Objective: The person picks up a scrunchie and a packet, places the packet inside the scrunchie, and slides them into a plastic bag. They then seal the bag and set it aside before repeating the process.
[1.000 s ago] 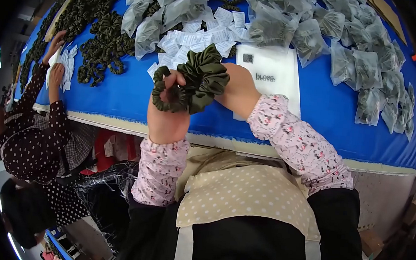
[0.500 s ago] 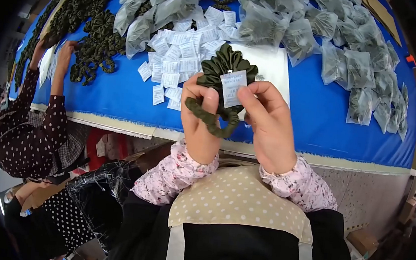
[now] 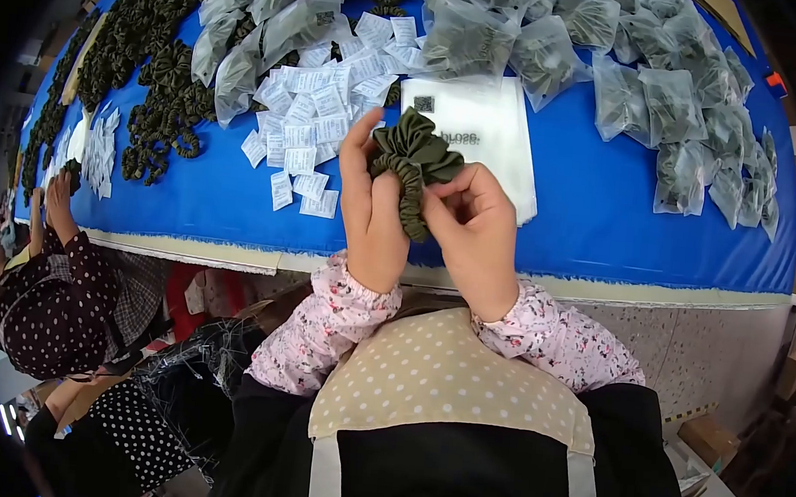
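A dark olive-green scrunchie is held between my two hands above the table's front part. My left hand grips its left side, one finger reaching up along it and the thumb against the gathered fabric. From the right, my right hand pinches the scrunchie's lower edge with thumb and bent fingers. No silica gel packet shows in my hands now; fabric and fingers may cover it. Just beyond lies a stack of white plastic bags with dark print. To the left is a pile of small white silica gel packets.
Bagged scrunchies cover the table's right and far side. Loose scrunchies are heaped at left on the blue tabletop. A co-worker in a dotted top handles things at the left edge. An orange object lies far right.
The silica gel packet that lay against the scrunchie is out of sight. The scrunchie looks folded more compactly, and my right hand has closed in on it. The co-worker's hands have moved nearer the table's edge.
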A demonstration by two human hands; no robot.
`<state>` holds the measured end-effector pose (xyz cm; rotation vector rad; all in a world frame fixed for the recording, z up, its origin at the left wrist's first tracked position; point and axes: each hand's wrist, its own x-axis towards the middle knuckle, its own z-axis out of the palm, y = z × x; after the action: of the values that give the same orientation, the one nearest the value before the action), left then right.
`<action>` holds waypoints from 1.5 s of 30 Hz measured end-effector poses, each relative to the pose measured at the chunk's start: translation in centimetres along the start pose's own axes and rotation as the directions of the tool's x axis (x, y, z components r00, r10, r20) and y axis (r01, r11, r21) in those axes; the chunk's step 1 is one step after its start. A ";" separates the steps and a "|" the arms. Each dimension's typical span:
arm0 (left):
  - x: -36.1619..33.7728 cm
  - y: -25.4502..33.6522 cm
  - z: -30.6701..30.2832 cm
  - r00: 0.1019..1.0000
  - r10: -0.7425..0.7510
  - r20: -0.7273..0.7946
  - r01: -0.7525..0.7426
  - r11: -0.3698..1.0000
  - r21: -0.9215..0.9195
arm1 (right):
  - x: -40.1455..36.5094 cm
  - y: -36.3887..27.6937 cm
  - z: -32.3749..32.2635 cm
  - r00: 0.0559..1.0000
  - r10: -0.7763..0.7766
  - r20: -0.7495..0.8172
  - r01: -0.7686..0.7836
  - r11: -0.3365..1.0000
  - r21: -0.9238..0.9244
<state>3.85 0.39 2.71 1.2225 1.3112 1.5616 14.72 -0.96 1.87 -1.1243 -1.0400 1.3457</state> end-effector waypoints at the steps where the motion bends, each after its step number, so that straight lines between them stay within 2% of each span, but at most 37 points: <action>1: 0.2 -0.2 -0.2 0.999 0.008 0.032 -0.009 0.999 0.050 | -0.1 0.1 0.0 1.000 -0.016 0.024 0.018 0.998 -0.059; 2: 0.3 -0.2 -0.2 0.999 0.006 0.034 -0.008 0.999 0.050 | -0.2 0.0 0.0 1.000 -0.015 0.022 0.017 0.998 -0.059; 6: 0.4 -0.7 0.1 0.997 -0.036 0.070 0.034 0.999 0.030 | -0.4 -0.7 0.0 0.986 -0.155 -0.069 0.167 0.957 0.238; 7: 0.3 -0.7 0.2 0.996 -0.040 0.076 0.038 0.999 0.027 | -0.5 -1.0 -0.3 0.985 -0.153 -0.076 0.167 0.958 0.235; 9: -0.1 -0.2 0.4 0.980 -0.155 0.127 0.156 0.988 -0.002 | -0.6 -1.8 -1.5 0.983 -0.181 0.028 0.182 0.983 -0.027; 11: -0.2 0.3 0.6 0.948 -0.262 0.179 0.271 0.962 -0.025 | -0.4 -2.3 -2.8 0.974 -0.178 0.138 0.211 0.935 -0.285; 12: -0.1 0.6 0.8 0.946 -0.266 0.185 0.275 0.961 -0.026 | -0.1 -1.8 -3.4 0.966 -0.233 0.116 0.257 0.916 -0.307; 14: 0.0 1.6 1.2 0.864 -0.385 0.325 0.461 0.864 -0.203 | 0.7 -1.3 -4.7 0.955 -0.282 0.089 0.295 0.896 -0.333; 16: 0.0 2.1 1.4 0.756 -0.456 0.470 0.631 0.698 -0.339 | 1.0 -1.7 -6.6 0.996 -0.066 0.057 0.071 0.992 -0.102; 18: 1.0 0.9 0.3 0.736 -0.322 0.595 0.532 0.819 -0.215 | 1.2 -2.9 -7.9 1.000 0.026 -0.010 -0.026 1.000 -0.016; 19: 1.4 0.6 -0.5 0.735 -0.325 0.595 0.536 0.817 -0.215 | 1.1 -3.1 -8.9 0.999 0.030 -0.011 -0.030 0.999 -0.016; 20: 1.8 0.5 -1.2 0.819 -0.237 0.523 0.306 0.951 -0.048 | 1.0 -3.4 -10.0 0.996 0.091 -0.012 -0.091 0.996 0.004; 21: 2.1 0.3 -1.7 0.874 -0.118 0.471 0.058 0.988 0.141 | 0.8 -3.7 -11.0 0.988 0.152 -0.013 -0.151 0.988 0.026; 22: 2.1 0.1 -2.1 0.872 -0.120 0.475 0.059 0.988 0.141 | 0.7 -3.8 -11.7 0.988 0.153 -0.017 -0.153 0.988 0.027; 24: 1.7 -0.5 -2.8 0.820 0.014 0.573 -0.247 0.910 0.332 | 0.3 -4.1 -13.1 0.972 0.236 -0.008 -0.236 0.969 -0.066; 26: 1.0 -1.1 -3.2 0.724 0.103 0.682 -0.530 0.716 0.455 | -0.1 -4.2 -13.9 0.946 0.323 -0.003 -0.319 0.934 -0.162; 27: 0.6 -1.5 -3.3 0.724 0.101 0.682 -0.528 0.717 0.455 | -0.1 -4.2 -14.1 0.946 0.326 -0.004 -0.322 0.933 -0.162; 31: -1.4 -3.2 -2.4 0.715 0.219 0.664 -0.664 0.513 0.545 | -0.6 -3.5 -14.7 0.953 0.302 -0.032 -0.300 0.918 -0.259; 36: -2.5 -4.2 -1.5 0.745 0.297 0.597 -0.664 0.412 0.624 | -0.9 -3.8 -14.7 0.950 0.313 -0.002 -0.309 0.936 -0.171; 42: -2.0 -3.0 -0.9 0.787 0.259 0.560 -0.612 0.443 0.655 | -1.1 -4.6 -12.2 0.945 0.316 0.090 -0.309 0.948 -0.078; 45: -2.2 -3.2 -0.9 0.784 0.235 0.574 -0.615 0.416 0.670 | -0.8 -4.4 -11.0 0.894 0.397 0.205 -0.363 0.913 -0.186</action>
<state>3.43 -1.28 -0.88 2.5449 1.5732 0.7956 26.38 -1.48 4.25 -1.3479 -1.1419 1.7770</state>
